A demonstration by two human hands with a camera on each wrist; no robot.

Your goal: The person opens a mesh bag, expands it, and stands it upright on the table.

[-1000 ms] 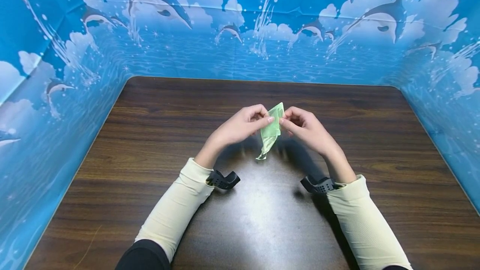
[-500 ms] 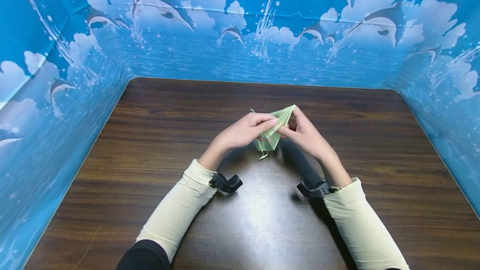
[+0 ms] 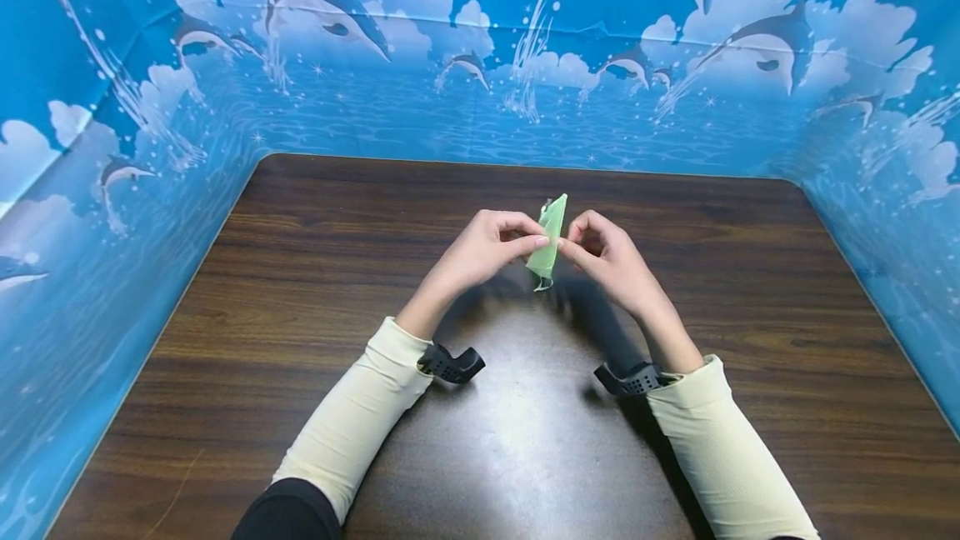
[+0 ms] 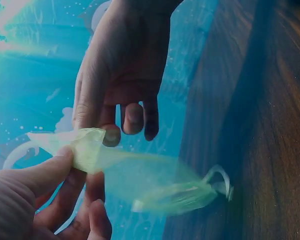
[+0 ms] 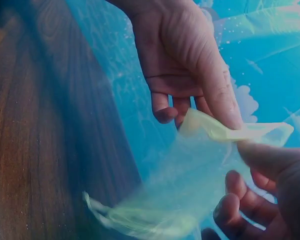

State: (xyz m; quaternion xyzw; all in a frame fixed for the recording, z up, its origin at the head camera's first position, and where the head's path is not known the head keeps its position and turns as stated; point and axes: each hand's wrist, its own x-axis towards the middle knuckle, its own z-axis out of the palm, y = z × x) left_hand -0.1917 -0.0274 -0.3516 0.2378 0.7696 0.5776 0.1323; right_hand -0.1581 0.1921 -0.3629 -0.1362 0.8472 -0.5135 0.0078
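A sheer light-green drawstring pouch (image 3: 552, 227) is held up between both hands over the far middle of the table. My left hand (image 3: 480, 252) pinches its left side between thumb and fingers. From the right, my right hand (image 3: 609, 263) pinches the facing edge with thumb and forefinger. In the left wrist view the pouch (image 4: 145, 175) hangs loosely sideways, with a pale string loop (image 4: 221, 174) at its low end. The right wrist view shows a folded yellowish-green edge of the pouch (image 5: 200, 125) at the fingertips and its blurred body below.
The dark wood-grain table (image 3: 337, 198) has rounded far corners. A blue dolphin-print cloth (image 3: 480, 132) rises around its back and sides. Black wrist-worn devices sit at the left wrist (image 3: 450, 363) and right wrist (image 3: 636, 377), by the pale sleeves.
The pouch was spread wider half a second ago, with the right fingers at its top corner; now it stands narrow and upright, and the right hand has shifted to its middle edge.
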